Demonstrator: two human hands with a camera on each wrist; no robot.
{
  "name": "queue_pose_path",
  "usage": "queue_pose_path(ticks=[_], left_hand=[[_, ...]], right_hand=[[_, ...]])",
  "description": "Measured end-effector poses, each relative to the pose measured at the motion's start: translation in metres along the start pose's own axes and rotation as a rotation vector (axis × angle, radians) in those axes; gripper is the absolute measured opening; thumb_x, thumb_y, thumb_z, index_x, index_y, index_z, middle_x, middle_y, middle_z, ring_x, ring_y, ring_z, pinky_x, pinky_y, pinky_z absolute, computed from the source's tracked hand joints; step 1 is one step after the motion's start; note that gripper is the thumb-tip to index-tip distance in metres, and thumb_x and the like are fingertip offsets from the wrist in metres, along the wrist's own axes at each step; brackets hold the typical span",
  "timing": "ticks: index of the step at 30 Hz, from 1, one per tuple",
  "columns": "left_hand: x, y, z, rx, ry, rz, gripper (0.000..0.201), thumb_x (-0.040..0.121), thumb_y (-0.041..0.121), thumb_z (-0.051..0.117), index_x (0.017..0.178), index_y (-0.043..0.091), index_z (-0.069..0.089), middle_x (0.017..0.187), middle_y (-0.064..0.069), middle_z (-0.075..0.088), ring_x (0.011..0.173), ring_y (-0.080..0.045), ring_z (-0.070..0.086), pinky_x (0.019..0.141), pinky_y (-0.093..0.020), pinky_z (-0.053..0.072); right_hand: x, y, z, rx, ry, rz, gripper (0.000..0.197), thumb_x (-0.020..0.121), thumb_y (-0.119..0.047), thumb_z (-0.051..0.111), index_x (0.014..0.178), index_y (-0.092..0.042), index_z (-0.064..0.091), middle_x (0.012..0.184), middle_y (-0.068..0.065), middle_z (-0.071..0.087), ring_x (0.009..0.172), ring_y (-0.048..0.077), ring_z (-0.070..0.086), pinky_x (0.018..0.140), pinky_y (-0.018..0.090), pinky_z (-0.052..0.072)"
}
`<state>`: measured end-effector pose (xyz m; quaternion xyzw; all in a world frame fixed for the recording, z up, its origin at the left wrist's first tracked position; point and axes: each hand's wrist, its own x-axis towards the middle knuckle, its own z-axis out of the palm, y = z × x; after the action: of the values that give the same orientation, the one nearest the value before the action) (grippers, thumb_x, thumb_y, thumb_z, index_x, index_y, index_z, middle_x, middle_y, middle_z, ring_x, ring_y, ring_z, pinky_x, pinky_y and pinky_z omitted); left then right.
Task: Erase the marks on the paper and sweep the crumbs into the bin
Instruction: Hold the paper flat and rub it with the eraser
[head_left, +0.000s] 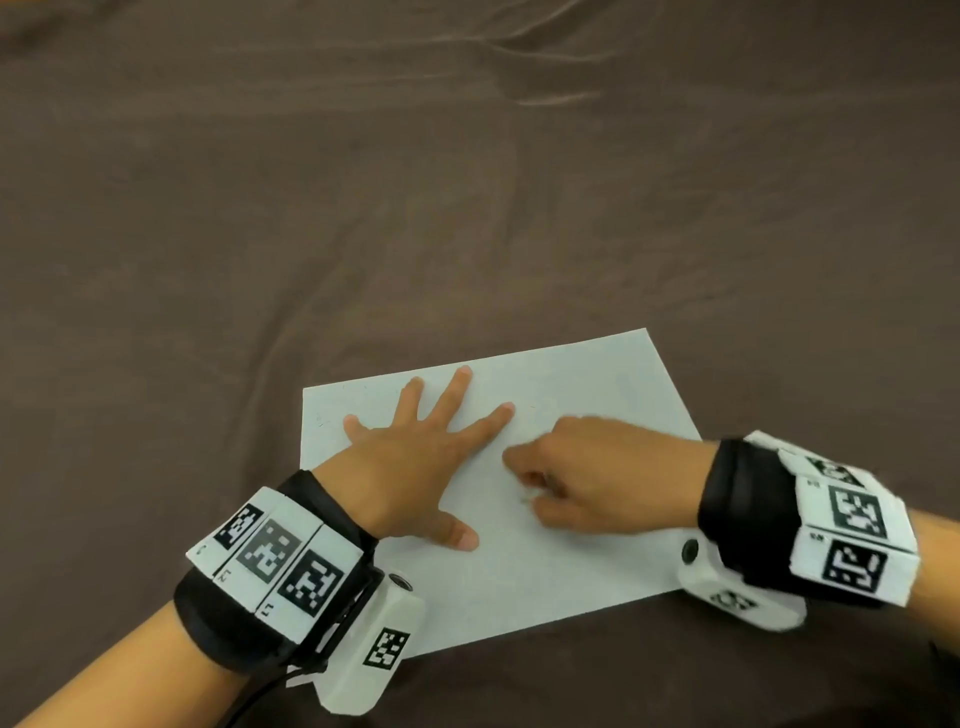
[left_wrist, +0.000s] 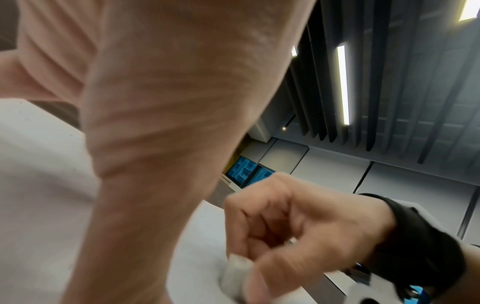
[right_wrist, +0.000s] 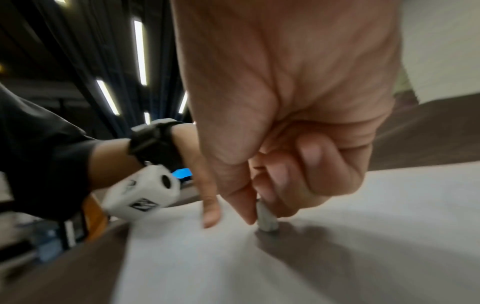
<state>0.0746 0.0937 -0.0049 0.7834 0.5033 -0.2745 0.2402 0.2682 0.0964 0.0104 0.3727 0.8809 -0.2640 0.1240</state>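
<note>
Wrinkled brown cloth, ceiling lights

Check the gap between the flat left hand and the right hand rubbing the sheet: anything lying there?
Only bare paper shows between the left hand and the right hand gripping the eraser, clearest in the head view.

My head camera looks forward and steeply down from above, holding the whole paper in the lower middle of the frame. My left wrist camera sits low and very near, facing along the left hand, which fills the upper left of the frame. My right wrist camera sits just as low and near, behind the right hand at upper centre. All three views share the paper; each wrist view also catches the other hand.
</note>
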Motion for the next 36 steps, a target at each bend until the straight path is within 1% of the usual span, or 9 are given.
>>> queue_pose_path(ticks=[2, 5, 10, 15, 20, 24, 27, 30, 36], left_hand=[[0.000, -0.001, 0.000, -0.008, -0.001, 0.003, 0.118, 0.077, 0.060, 0.072, 0.141, 0.056, -0.027, 0.149, 0.012, -0.045, 0.145, -0.030, -0.027, 0.108, -0.075, 0.015], [0.001, -0.001, 0.000, -0.013, 0.001, 0.002, 0.118, 0.076, 0.060, 0.072, 0.142, 0.056, -0.026, 0.150, 0.012, -0.044, 0.145, -0.030, -0.027, 0.108, -0.075, 0.014], [0.002, 0.000, 0.001, -0.006, -0.002, -0.001, 0.117, 0.077, 0.061, 0.071, 0.141, 0.056, -0.027, 0.148, 0.011, -0.046, 0.145, -0.031, -0.028, 0.107, -0.075, 0.015], [0.001, 0.000, 0.000, -0.019, 0.004, 0.005, 0.117, 0.077, 0.059, 0.072, 0.142, 0.055, -0.026, 0.150, 0.011, -0.044, 0.145, -0.030, -0.027, 0.107, -0.075, 0.015], [0.001, 0.000, 0.001, 0.005, 0.000, -0.005, 0.118, 0.076, 0.061, 0.071, 0.141, 0.055, -0.027, 0.149, 0.010, -0.046, 0.144, -0.032, -0.028, 0.107, -0.076, 0.016], [-0.001, 0.001, -0.001, -0.005, 0.002, -0.008, 0.117, 0.077, 0.059, 0.071, 0.143, 0.054, -0.025, 0.150, 0.010, -0.043, 0.145, -0.030, -0.027, 0.108, -0.075, 0.015], [-0.005, 0.004, 0.000, 0.014, 0.060, 0.004, 0.112, 0.080, 0.057, 0.069, 0.148, 0.048, -0.019, 0.155, 0.007, -0.037, 0.146, -0.029, -0.022, 0.110, -0.070, 0.018], [-0.016, 0.008, 0.012, 0.071, 0.174, 0.081, 0.098, 0.087, 0.053, 0.064, 0.153, 0.039, -0.006, 0.159, 0.004, -0.025, 0.148, -0.026, -0.011, 0.112, -0.059, 0.025], [-0.028, 0.002, 0.035, 0.076, 0.088, 0.144, 0.127, 0.070, 0.071, 0.068, 0.146, 0.040, -0.028, 0.150, 0.012, -0.044, 0.143, -0.020, -0.031, 0.116, -0.064, 0.005]], right_hand=[[0.001, 0.002, -0.004, -0.008, -0.009, 0.002, 0.013, 0.088, -0.022, 0.054, 0.081, -0.014, 0.046, 0.060, -0.008, 0.043, 0.054, 0.008, 0.040, 0.057, 0.031, 0.034], [0.007, 0.024, -0.021, -0.028, 0.066, 0.139, 0.012, 0.088, -0.024, 0.054, 0.084, -0.016, 0.048, 0.066, -0.008, 0.048, 0.061, 0.009, 0.042, 0.060, 0.033, 0.037], [-0.006, -0.019, 0.011, 0.052, -0.080, -0.095, 0.013, 0.086, -0.018, 0.053, 0.077, -0.014, 0.045, 0.058, -0.005, 0.044, 0.050, 0.011, 0.040, 0.053, 0.031, 0.036], [0.003, 0.010, -0.008, -0.010, 0.055, 0.054, 0.013, 0.087, -0.022, 0.055, 0.080, -0.016, 0.046, 0.060, -0.006, 0.046, 0.056, 0.009, 0.042, 0.056, 0.032, 0.037], [-0.007, -0.026, 0.018, 0.061, -0.069, -0.119, 0.015, 0.087, -0.020, 0.053, 0.076, -0.020, 0.042, 0.056, -0.006, 0.043, 0.048, 0.011, 0.041, 0.050, 0.026, 0.032], [0.002, -0.003, 0.002, 0.030, 0.022, 0.024, 0.015, 0.089, -0.025, 0.053, 0.080, -0.014, 0.048, 0.060, -0.004, 0.049, 0.053, 0.013, 0.042, 0.053, 0.029, 0.036], [0.001, -0.004, 0.008, 0.006, 0.051, 0.014, 0.015, 0.088, -0.024, 0.052, 0.078, -0.015, 0.045, 0.058, -0.005, 0.045, 0.053, 0.016, 0.041, 0.050, 0.028, 0.031], [-0.001, -0.006, 0.008, 0.005, 0.066, 0.012, 0.015, 0.089, -0.025, 0.053, 0.080, -0.017, 0.045, 0.058, -0.006, 0.044, 0.052, 0.014, 0.041, 0.051, 0.029, 0.034], [-0.004, -0.012, 0.010, -0.005, 0.058, -0.018, 0.006, 0.091, -0.023, 0.050, 0.089, -0.019, 0.048, 0.058, -0.007, 0.042, 0.052, 0.012, 0.041, 0.056, 0.033, 0.039]])
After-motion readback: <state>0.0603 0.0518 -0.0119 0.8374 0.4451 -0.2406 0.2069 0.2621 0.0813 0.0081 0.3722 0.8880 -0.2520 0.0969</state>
